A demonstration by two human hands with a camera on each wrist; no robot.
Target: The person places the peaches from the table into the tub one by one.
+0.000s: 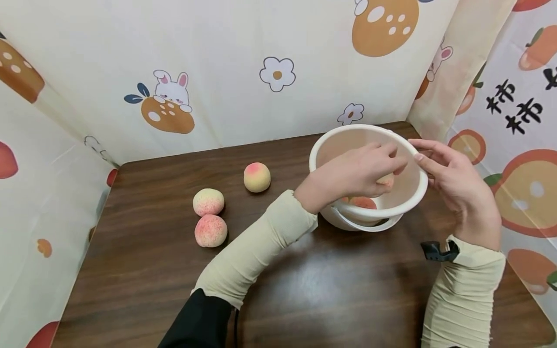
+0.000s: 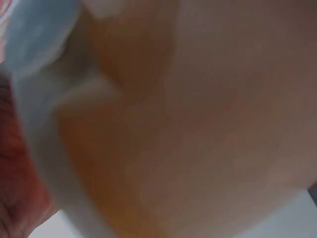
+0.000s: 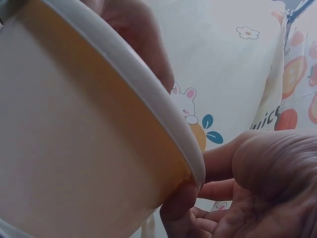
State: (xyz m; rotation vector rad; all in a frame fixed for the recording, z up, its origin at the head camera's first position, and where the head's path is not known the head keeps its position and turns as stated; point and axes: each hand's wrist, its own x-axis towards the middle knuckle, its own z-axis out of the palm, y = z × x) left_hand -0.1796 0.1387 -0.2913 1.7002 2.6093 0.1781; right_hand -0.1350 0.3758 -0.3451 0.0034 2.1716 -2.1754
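Note:
A white bucket (image 1: 367,213) with a thick rim and a handle hanging at its front stands at the right of the table. My left hand (image 1: 359,169) reaches over its rim and holds a pale peach (image 1: 385,181), mostly hidden under the curled fingers. Below it, inside the bucket, a reddish peach (image 1: 363,202) shows in part. With thumb and fingers, my right hand (image 1: 457,179) pinches the bucket's right rim; the right wrist view shows this pinch from the outside. Blurred bucket wall fills most of the left wrist view.
Left of the bucket on the brown wooden table (image 1: 143,270) lie a yellow-pink peach (image 1: 256,177), a pale speckled peach (image 1: 208,202) and a redder peach (image 1: 211,231), the last two touching. Patterned cloth (image 1: 226,63) hangs behind the table and at both sides.

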